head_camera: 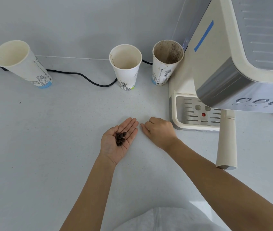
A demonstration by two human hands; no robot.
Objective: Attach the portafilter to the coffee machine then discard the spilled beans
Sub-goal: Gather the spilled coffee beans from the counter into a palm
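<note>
My left hand (115, 142) lies palm up over the counter, fingers flat, with several dark coffee beans (120, 138) resting in the palm. Just to its right, my right hand (160, 130) rests on the counter, palm down with the fingers curled in; nothing shows in it. The cream coffee machine (215, 60) stands at the right. The portafilter's cream handle (226, 142) sticks out from under the machine's head toward me; its basket end is hidden by the machine. Below the head sits the drip tray (192, 112).
Three paper cups stand along the back wall: one at the far left (22, 64), one in the middle (126, 67), and a coffee-stained one (166, 62) beside the machine. A black power cable (85, 77) runs behind the cups. The white counter (49, 139) spreads to the left.
</note>
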